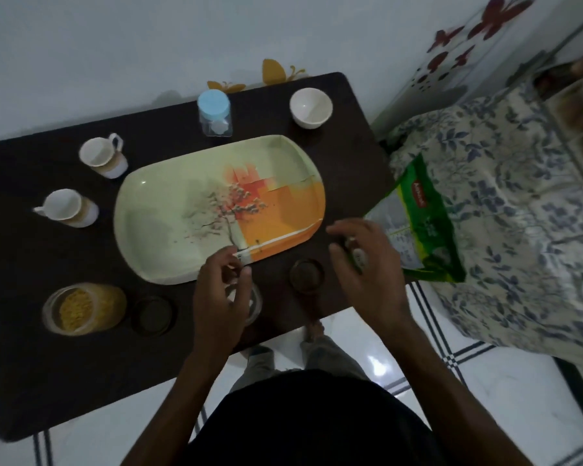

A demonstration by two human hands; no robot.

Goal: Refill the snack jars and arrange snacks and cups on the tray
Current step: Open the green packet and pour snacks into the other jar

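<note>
Black shirt (313,418), bare forearms, grey trousers (327,351).

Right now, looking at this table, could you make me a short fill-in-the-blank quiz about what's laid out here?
1. The jar behind the tray has a lid coloured light ____.
2. The number of cups with handles standing left of the tray is ____.
3. The open jar at the front left holds a snack coloured ____.
4. The packet at the table's right edge is mostly ____.

Missing words: blue; two; yellow; green
</note>
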